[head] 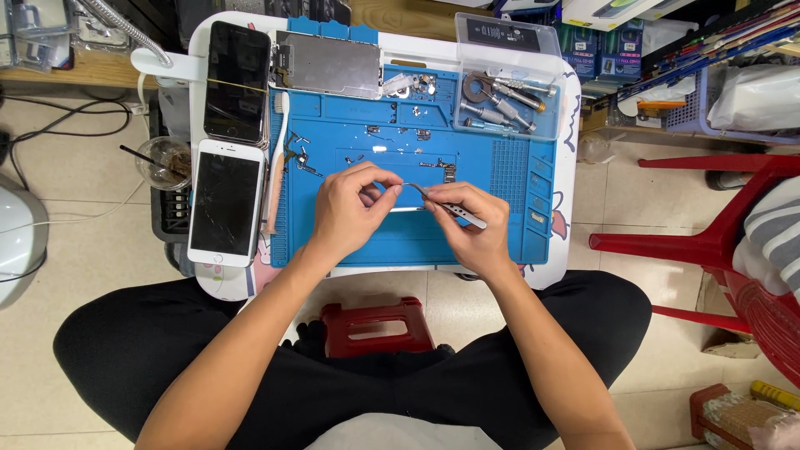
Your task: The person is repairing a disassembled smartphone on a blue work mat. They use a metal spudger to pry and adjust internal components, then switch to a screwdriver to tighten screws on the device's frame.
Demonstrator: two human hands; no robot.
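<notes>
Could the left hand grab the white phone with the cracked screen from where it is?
Probably yes. The white phone lies flat at the table's left edge, beside the blue mat, and nothing stands between it and the left hand. But that hand is pinching a small part, so it would need to let go first.

The left hand point(348, 210) covers whatever its fingers pinch; the part is too small to identify. The right hand point(473, 227) hides most of the tweezers point(457, 212), and the tips vanish between the two hands. Loose parts on the blue mat point(400, 242) are too small to tell apart. The red chair point(733, 242) is cut off by the right edge, as is a striped sleeve point(775, 242). Tools in the clear box point(507, 79) overlap indistinctly.
</notes>
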